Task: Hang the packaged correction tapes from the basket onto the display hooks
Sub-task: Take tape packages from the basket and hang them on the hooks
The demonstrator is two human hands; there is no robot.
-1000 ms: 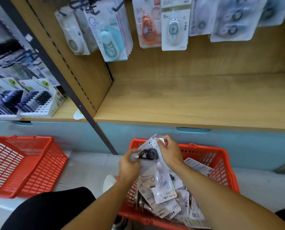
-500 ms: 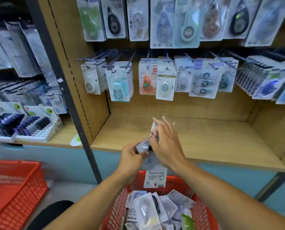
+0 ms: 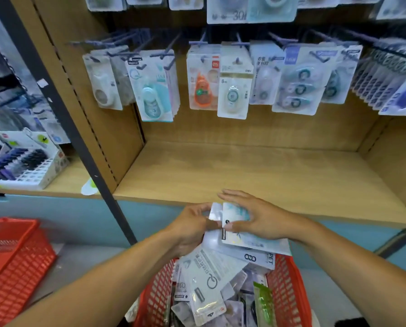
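Observation:
My left hand [image 3: 192, 228] grips a fanned stack of packaged correction tapes [image 3: 247, 246] above the red basket [image 3: 284, 286]. My right hand [image 3: 256, 218] pinches the top pack of that stack with thumb and fingers, its outer fingers straight. More packs [image 3: 206, 293] lie loose in the basket below. Display hooks [image 3: 164, 53] stick out of the wooden back panel above the shelf, and hung packs [image 3: 234, 88] crowd them in a row.
A bare wooden shelf [image 3: 256, 175] runs between my hands and the hung row. A dark upright post [image 3: 62, 114] divides the bays. A second red basket [image 3: 13, 260] stands on the floor at left. Pen display boxes [image 3: 25, 161] fill the left shelf.
My hands dropped from in front of the shelf edge to just above the basket. The packs now lie flatter and fanned out, with my right hand on the top one.

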